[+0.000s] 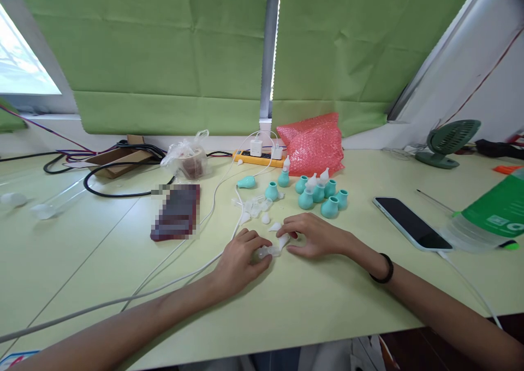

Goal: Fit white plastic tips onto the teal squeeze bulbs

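My left hand (241, 259) rests on the pale green table (311, 305) with its fingers curled round a small clear plastic piece (268, 251). My right hand (313, 234) pinches the other end of that piece, where a white tip (283, 241) shows. Just beyond my hands lie several loose clear and white nozzle parts (256, 207). Behind those stands a cluster of teal rubber bulbs (321, 193), some capped with white tips, and one teal bulb (246, 182) lies on its side.
A smartphone (411, 222) lies at the right beside a green-labelled bag (489, 215). A red bubble-wrap bag (313, 142), a yellow power strip (257, 155), white cables (213, 207), a dark pouch (176, 211) and a desk fan (448, 142) stand around.
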### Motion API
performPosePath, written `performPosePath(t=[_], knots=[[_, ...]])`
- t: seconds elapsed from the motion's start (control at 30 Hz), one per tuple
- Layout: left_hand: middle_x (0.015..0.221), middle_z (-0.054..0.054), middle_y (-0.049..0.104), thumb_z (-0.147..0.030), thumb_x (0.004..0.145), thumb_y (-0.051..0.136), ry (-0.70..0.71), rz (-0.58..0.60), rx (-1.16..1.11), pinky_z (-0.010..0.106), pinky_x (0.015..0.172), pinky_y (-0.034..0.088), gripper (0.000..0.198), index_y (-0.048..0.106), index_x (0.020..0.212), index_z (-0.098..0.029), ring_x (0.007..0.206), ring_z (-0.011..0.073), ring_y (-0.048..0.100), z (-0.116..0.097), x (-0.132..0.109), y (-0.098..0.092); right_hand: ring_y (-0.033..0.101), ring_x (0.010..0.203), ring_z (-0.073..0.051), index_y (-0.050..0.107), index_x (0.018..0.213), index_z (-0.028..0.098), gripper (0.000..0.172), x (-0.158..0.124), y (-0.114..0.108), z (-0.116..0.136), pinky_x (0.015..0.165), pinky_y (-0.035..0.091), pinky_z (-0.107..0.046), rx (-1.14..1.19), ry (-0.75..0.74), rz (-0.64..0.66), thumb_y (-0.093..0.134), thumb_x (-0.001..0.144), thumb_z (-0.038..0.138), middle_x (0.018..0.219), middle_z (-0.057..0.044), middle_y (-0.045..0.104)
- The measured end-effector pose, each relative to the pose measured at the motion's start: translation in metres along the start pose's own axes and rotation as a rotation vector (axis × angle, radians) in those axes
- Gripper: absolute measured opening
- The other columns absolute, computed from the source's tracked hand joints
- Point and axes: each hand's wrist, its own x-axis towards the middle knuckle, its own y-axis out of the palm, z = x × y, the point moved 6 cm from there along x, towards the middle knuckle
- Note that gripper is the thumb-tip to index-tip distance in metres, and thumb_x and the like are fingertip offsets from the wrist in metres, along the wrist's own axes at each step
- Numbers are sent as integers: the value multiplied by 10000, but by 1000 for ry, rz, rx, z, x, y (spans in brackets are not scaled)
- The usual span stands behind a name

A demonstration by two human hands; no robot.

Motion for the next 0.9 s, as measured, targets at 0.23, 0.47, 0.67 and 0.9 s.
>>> performPosePath(t=[0.23, 0.47, 0.67, 0.9], knots=[[773, 39, 584, -220, 718, 514, 1, -25, -14, 289, 690, 423, 177, 603, 866, -179, 788, 188, 505, -1, 0, -2, 474, 550, -99, 578, 674, 149, 59, 1, -10, -17, 512, 336, -208, 2, 75, -251, 523, 691, 159, 600, -10, 532], [787, 41, 582, -227, 727, 505, 1, -8, 4, 294, 705, 421, 174, 598, 869, -186, 795, 190, 504, -2, 1, -2, 488, 574, -109, 600, 755, 157, 172, 0, -3, -17, 510, 320, -212, -124, 34, -388, 448, 706, 93, 623, -23, 543], [793, 38, 583, -223, 721, 514, -13, -3, -4, 296, 705, 421, 172, 589, 871, -182, 797, 189, 508, -2, 1, -2, 468, 526, -100, 624, 701, 169, 120, 1, 13, -6, 490, 257, -225, -144, 14, -215, 506, 691, 148, 547, 0, 547], [812, 29, 601, -219, 707, 550, -39, -14, -62, 291, 684, 422, 104, 562, 800, -175, 813, 190, 499, 1, 1, -2, 441, 454, -77, 654, 693, 153, 142, 3, 20, -21, 484, 273, -204, -86, 195, -221, 539, 716, 234, 471, 12, 532]])
